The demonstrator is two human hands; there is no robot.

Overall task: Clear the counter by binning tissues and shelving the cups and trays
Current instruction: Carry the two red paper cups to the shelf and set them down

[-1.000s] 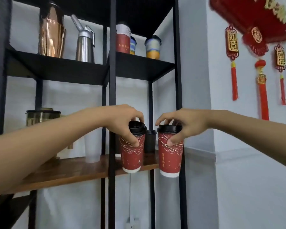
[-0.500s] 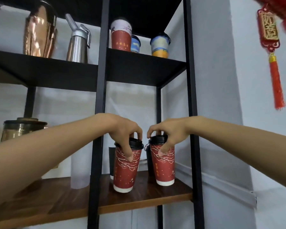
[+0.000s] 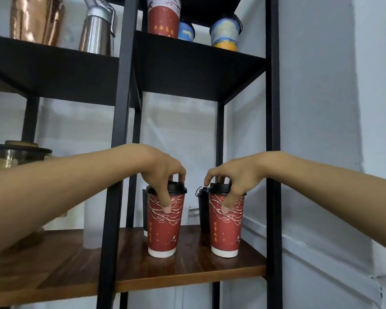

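Shelving two cups, left hand (image 3: 165,177) pinching one cup (image 3: 164,221), right hand (image 3: 234,179) pinching the other cup (image 3: 226,224); letting go looks next.

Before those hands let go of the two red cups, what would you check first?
1. Left red cup base flat on the wooden shelf: ok.
2. Right red cup base flat, upright: ok.
3. Both black lids seated: cannot tell, fingers cover them.
4. Cups apart from each other: ok.
5. Right cup clear of the black cup behind it: cannot tell.
6. Left hand and right hand gripping from above, free to lift away: ok.
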